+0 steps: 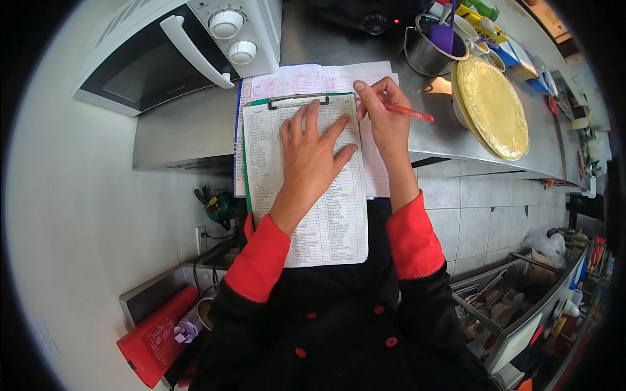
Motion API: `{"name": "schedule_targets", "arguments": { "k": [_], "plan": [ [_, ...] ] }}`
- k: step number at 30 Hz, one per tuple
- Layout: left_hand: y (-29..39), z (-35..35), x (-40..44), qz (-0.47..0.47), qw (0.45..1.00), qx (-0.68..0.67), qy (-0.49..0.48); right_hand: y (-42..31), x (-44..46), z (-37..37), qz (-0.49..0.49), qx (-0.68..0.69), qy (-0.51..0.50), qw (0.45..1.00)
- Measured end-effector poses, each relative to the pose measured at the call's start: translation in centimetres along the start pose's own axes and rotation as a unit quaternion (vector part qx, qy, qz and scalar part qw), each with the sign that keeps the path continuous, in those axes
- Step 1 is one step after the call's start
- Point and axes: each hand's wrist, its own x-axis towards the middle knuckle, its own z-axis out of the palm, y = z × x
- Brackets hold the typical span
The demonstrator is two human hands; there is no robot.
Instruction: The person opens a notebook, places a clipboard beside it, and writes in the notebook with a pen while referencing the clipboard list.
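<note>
My left hand (309, 155) lies spread on a printed list (345, 221) held by the metal clip (298, 99) of a green clipboard (246, 169). Its fingertips are near the clip. My right hand (386, 124) is closed around a red pen (411, 113) at the upper right corner of the clipboard, and the pen points to the right. Beneath the clipboard lies an open notebook (375, 171) with lined, handwritten pages, on the edge of the steel counter.
A white microwave (267, 39) stands at the upper left. To the right are a metal pail (427, 55) with a purple utensil (441, 38) and a plastic-wrapped yellow round stack (493, 107). Lower right, a rack (482, 319) holds utensils. A red box (156, 335) is lower left.
</note>
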Motion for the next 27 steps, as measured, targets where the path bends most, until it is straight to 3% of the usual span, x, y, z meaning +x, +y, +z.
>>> {"name": "schedule_targets", "arguments": {
  "k": [5, 7, 14, 20, 23, 27],
  "plan": [
    [0.3, 0.3, -0.4, -0.001, 1.000, -0.005, 0.010, 1.2, -1.2, 0.0, 0.005, 0.010, 0.010, 1.000],
    [0.0, 0.2, -0.5, -0.001, 0.998, -0.065, 0.020, 2.9, -1.5, -0.3, 0.015, 0.031, 0.022, 0.999],
    [1.1, -2.6, -3.1, 0.028, 0.999, -0.030, -0.014, 2.4, -2.2, -0.2, 0.022, 0.033, 0.043, 0.998],
    [3.1, -3.2, -5.8, 0.078, 0.990, -0.086, -0.078, 1.6, -2.3, 0.4, 0.037, -0.043, 0.050, 0.997],
    [3.7, -2.2, -6.5, 0.059, 0.989, -0.096, -0.094, 1.7, -2.2, 0.4, 0.050, -0.085, 0.050, 0.994],
    [3.9, -1.5, -6.1, 0.055, 0.993, -0.073, -0.072, 1.8, -2.3, 0.2, 0.046, -0.112, 0.057, 0.991]
  ]
}}
